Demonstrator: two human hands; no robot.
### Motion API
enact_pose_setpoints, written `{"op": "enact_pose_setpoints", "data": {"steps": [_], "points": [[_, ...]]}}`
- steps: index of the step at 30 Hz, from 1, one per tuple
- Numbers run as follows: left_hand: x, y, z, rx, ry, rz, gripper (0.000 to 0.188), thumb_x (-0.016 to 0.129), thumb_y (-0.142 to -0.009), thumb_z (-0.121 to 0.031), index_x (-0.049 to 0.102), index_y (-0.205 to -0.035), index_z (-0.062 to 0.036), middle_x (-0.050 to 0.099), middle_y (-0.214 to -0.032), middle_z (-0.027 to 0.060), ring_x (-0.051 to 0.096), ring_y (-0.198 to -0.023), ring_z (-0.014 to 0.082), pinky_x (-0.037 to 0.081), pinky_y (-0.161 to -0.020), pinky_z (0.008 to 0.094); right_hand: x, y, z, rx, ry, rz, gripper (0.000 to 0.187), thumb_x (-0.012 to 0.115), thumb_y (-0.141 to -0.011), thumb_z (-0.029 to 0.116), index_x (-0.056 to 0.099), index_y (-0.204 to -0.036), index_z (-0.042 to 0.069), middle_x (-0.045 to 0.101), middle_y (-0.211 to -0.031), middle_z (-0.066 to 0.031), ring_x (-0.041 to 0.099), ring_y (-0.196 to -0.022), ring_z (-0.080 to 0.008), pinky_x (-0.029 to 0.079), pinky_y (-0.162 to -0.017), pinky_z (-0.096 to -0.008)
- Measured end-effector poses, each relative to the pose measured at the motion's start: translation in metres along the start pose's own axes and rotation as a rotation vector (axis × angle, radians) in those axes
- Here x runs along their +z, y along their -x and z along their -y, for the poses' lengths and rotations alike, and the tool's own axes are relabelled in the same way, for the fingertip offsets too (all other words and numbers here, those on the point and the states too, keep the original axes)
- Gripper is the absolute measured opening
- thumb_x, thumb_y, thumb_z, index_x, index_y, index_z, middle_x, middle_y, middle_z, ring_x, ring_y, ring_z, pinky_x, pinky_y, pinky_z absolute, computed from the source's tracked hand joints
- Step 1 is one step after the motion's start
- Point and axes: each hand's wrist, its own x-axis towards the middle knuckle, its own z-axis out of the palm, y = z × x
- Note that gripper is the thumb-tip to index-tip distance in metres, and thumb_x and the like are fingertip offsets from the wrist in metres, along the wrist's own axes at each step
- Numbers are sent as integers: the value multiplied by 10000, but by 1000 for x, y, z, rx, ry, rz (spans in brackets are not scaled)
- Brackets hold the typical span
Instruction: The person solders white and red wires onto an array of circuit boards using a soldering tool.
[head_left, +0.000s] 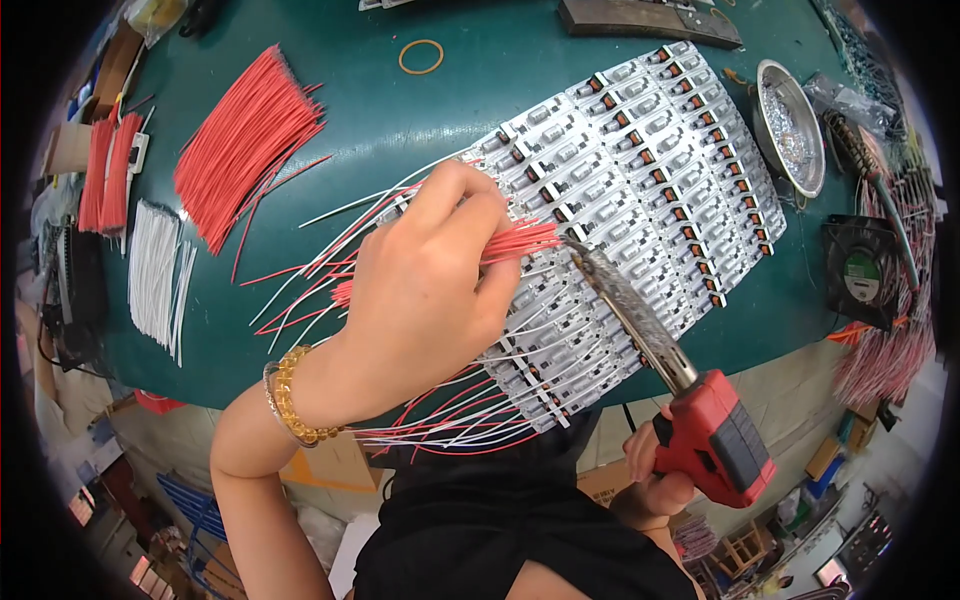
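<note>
A person's left hand [425,265], wearing a yellow beaded bracelet [285,395], pinches a bundle of thin red wires [525,240] above rows of small silvery circuit boards [640,150] on a green desk [360,90]. The right hand [650,470] grips a red-and-black soldering iron [715,440], its tip just beside the bundle's ends. Loose red and white wires [480,428] trail left from the boards. Farther left lie a red wire pile [250,140] and a white wire pile [155,280]; at right, a metal bowl [772,78] and a black fan [860,240].
</note>
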Motion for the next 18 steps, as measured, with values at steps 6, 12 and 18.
{"op": "enact_pose_setpoints", "data": {"steps": [6,12,18], "points": [[6,0,4,68,-33,-15,139,693,-762,-14,593,-847,32,568,-944,107,621,-627,290,490,-546,383,3,5,5,115,506,-120,233,673,-757,58,713,-986,74,669,-939,-104,567,-762,-292,460,-691,-368],[9,2,6,82,-73,-36,147,685,-746,-18,592,-851,29,564,-952,109,622,-621,296,493,-543,388,-3,3,12,131,459,28,292,663,-760,60,706,-1048,84,673,-981,-86,598,-850,-288,474,-741,-369],[6,2,5,71,-74,-6,168,687,-741,-28,591,-866,31,563,-958,108,625,-627,295,493,-538,389,-5,7,-3,-21,72,-118,880,669,-816,657,495,-1255,-86,428,-484,40,408,-384,-86,299,-391,-228]]}}
